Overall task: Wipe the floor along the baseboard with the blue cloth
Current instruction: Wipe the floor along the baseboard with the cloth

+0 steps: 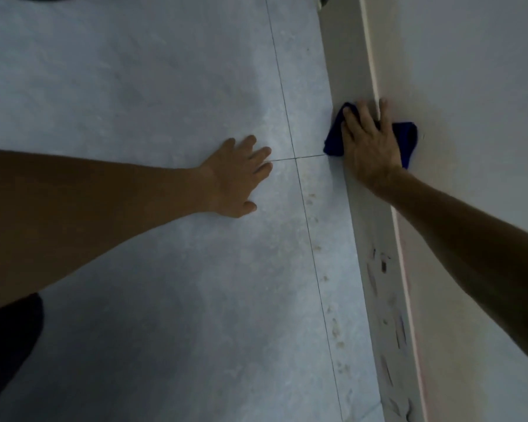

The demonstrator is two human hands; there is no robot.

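A folded blue cloth (pixel 407 138) lies pressed against the pale baseboard (pixel 348 71), which runs from the top down the right side. My right hand (pixel 368 141) covers the cloth's middle with fingers spread flat, holding it to the baseboard; blue shows on both sides of the hand. The cloth's left edge reaches the seam where the grey tiled floor (pixel 134 86) meets the baseboard. My left hand (pixel 238 175) rests palm down on the floor to the left, fingers apart, holding nothing.
A white wall (pixel 470 71) rises to the right of the baseboard. Dark scuff marks (pixel 383 264) spot the nearer stretch of baseboard, and brownish stains (pixel 336 327) dot the floor beside it. Thin grout lines (pixel 311 245) cross near my hands. Dark clothing (pixel 6 345) shows at lower left.
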